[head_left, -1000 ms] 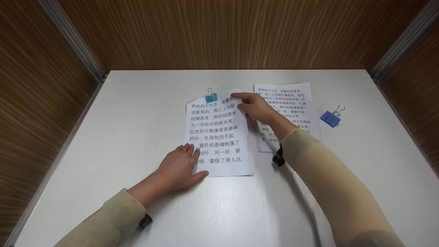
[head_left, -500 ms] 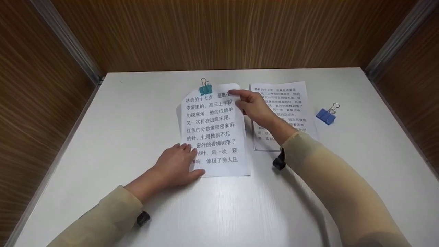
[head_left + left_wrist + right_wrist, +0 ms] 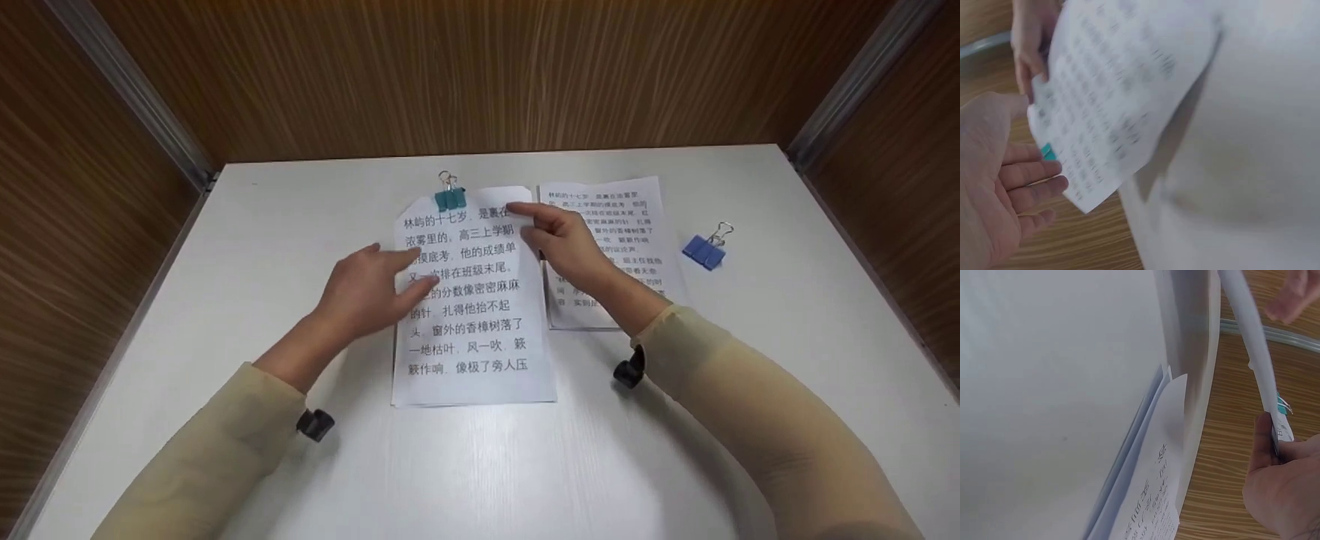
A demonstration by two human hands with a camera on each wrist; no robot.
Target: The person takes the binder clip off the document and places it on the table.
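A stack of printed papers (image 3: 472,315) carries a teal binder clip (image 3: 451,198) on its top edge. My right hand (image 3: 570,244) pinches the stack near its upper right corner, thumb and fingers on either side of the sheets (image 3: 1258,343) in the right wrist view. My left hand (image 3: 367,289) is at the stack's left side, fingers extended and holding nothing. In the left wrist view, that hand's fingers (image 3: 1036,185) are spread beside the teal clip, which they partly hide. Whether they touch the paper I cannot tell.
A second stack of printed papers (image 3: 600,300) lies to the right, partly hidden by the right hand and forearm. Beyond it, a blue binder clip (image 3: 703,251) rests on the white table (image 3: 480,472). Wood-grain panels (image 3: 480,75) enclose the back and sides.
My left hand has left the stack's lower left edge and moved up toward its upper left. The right hand keeps its pinch; the stack's top was raised and tilted slightly.
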